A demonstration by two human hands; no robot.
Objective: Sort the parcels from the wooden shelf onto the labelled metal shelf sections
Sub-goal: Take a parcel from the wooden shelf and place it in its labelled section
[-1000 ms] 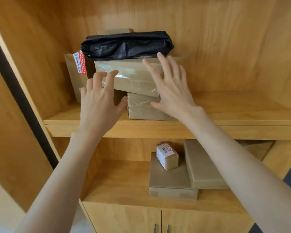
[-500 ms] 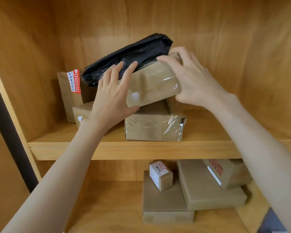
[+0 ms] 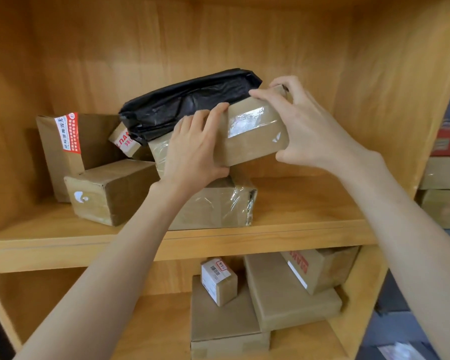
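Observation:
A brown taped cardboard parcel (image 3: 252,132) is tilted up off the stack on the wooden shelf (image 3: 304,229). My left hand (image 3: 192,149) grips its left end and my right hand (image 3: 304,126) grips its right end. A black plastic-bag parcel (image 3: 187,102) lies on top of it, slanting down to the left. Under it sits a brown box wrapped in clear film (image 3: 218,206). Left of that box a small brown box (image 3: 109,190) lies in front of an upright box with a red and white label (image 3: 68,133).
A small box with red lettering (image 3: 122,142) leans behind the black bag. On the lower shelf lie flat brown boxes (image 3: 283,294), a small labelled box (image 3: 218,279) and a box with red print (image 3: 320,266). More parcels (image 3: 444,178) show at the right edge.
Both hands came from open in front of the stack to gripping the brown parcel and tilting it up. The black bag on it slid to a slant. The view moved closer.

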